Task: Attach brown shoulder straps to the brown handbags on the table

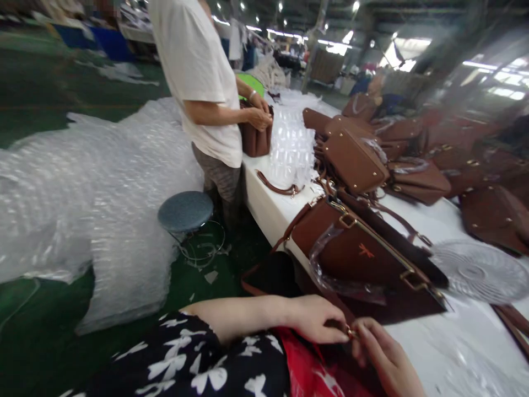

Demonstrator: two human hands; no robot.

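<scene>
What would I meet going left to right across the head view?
Bubble wrap, round stool, brown bag at the co-worker's hands, left hand, small gold-coloured fitting, right hand, clear ridged dish.

A short-sleeved black garment (229, 358) bears white bow-like motifs (210, 379).

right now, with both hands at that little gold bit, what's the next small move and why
I'd probably firm up the pinch on the small gold-coloured piece before reaching for the brown bag: the left hand and right hand meet at it, and being tiny and partly covered, it could slip.
</scene>
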